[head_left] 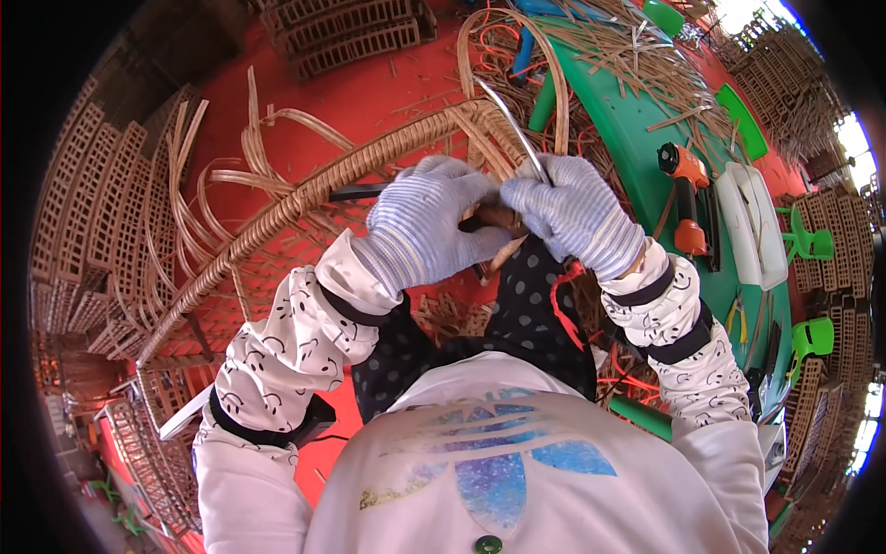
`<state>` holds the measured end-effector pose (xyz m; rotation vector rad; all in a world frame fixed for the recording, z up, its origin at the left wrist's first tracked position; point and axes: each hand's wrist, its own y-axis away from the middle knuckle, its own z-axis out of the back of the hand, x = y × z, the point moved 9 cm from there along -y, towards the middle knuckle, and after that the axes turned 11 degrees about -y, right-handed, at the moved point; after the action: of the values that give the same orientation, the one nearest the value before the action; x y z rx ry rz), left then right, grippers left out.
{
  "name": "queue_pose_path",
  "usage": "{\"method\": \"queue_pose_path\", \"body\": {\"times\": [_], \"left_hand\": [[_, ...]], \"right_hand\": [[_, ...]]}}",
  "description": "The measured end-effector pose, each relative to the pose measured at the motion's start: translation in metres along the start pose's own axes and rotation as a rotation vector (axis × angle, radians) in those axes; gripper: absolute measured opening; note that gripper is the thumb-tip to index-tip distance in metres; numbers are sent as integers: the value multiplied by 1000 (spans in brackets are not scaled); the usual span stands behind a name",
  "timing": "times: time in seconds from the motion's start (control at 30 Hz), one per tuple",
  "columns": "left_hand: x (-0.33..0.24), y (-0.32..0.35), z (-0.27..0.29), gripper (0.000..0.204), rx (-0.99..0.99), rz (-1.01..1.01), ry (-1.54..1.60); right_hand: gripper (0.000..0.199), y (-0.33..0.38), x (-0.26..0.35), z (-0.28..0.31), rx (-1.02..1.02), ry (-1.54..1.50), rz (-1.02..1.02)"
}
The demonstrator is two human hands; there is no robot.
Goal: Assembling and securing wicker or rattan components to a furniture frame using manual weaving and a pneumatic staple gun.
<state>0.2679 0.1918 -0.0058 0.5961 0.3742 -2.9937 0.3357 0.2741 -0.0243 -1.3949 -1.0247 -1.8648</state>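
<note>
- By the right hand (581,208), gloved, the metal rod (509,120) is gripped; fingers are closed around its lower end, and its upper part is pointed toward 11 o'clock.
- By the left hand (429,222), also gloved, the inside of the frame (341,171) is met, with thumb and fingers bent; whether anything is pinched there cannot be told, as the fingertips are hidden.
- The hands are held close together, nearly touching.
- The frame's wrapped rim is seen running from 8 o'clock, well off the left hand, to a corner at 12 o'clock, just beyond both hands.
- Loose strips (251,148) are splayed between 9 and 10 o'clock, beyond the rim.
- At 3 o'clock, the drill (685,198) is laid on the green table (591,88), beside a white tray (759,226).
</note>
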Motion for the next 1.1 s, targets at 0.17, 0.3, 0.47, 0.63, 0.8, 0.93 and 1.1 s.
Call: {"method": "queue_pose_path", "body": {"times": [0.17, 0.3, 0.47, 0.63, 0.8, 0.93, 1.1], "left_hand": [[-3, 2, 2, 36, -75, -10, -155], [13, 2, -22, 38, 190, 163, 170], [2, 0, -7, 38, 65, 64, 99], [8, 2, -10, 38, 88, 164, 187], [8, 1, -11, 39, 81, 170, 353], [2, 4, -7, 38, 65, 127, 381], [-10, 6, -4, 35, -1, 104, 74]], "right_hand": [[25, 2, 9, 3, 21, 4, 34], [25, 3, 6, 2, 10, -5, 4], [25, 3, 12, 4, -3, 3, 48], [24, 0, 15, 5, 1, 71, 17], [25, -1, 13, 1, 43, 17, -64], [26, -5, 13, 2, 43, 45, -61], [27, -9, 12, -4, 99, 42, -26]]}}
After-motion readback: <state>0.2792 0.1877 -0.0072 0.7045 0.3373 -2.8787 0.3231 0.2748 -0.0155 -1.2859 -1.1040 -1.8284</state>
